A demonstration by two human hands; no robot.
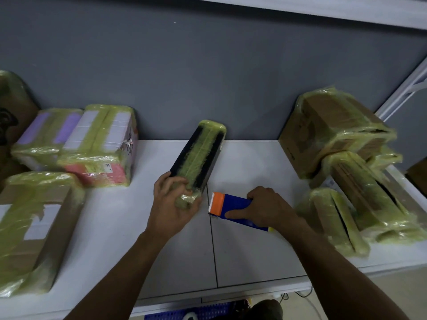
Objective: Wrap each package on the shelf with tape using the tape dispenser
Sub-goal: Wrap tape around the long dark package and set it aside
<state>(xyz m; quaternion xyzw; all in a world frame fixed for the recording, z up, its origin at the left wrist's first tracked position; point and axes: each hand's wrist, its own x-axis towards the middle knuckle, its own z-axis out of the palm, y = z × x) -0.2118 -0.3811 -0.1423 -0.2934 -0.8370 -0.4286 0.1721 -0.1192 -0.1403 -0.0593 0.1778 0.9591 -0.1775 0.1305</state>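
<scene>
**1 black package held, 1 tape dispenser gripped**

1 white shelf [254, 255] is seen against 1 grey wall [208, 65]. Packages bound in yellowish tape are laid out in 3 groups.

At the left, 4 are counted: a purple-and-white package [46, 135] far back, a pink-and-white package [104, 146] touching its right side, a flat brown box [30, 227] at the near left, and a cut-off brown package [11, 100] at the far left edge. At the right, at least 3 are piled: a large brown box [332, 130] on top, a long brown package [362, 190] beneath it, and a narrow package [330, 222] nearest. Whether more lie in that pile cannot be told.

In the middle, 1 long black package [198, 155] is set with its far end at the wall and a strip of tape along its top.

2 bare forearms are stretched forward from the near edge. The near end of the black package is grasped by the left hand [173, 204], its fingers curled over the taped end. Just to the right, 1 tape dispenser [231, 207], blue with an orange head turned to the left, is clasped by the right hand [268, 209], knuckles up and 1 digit laid along its near side. Whether the dispenser touches the shelf cannot be told.

Below the shelf edge, 1 blue crate [208, 312] is partly seen.
</scene>
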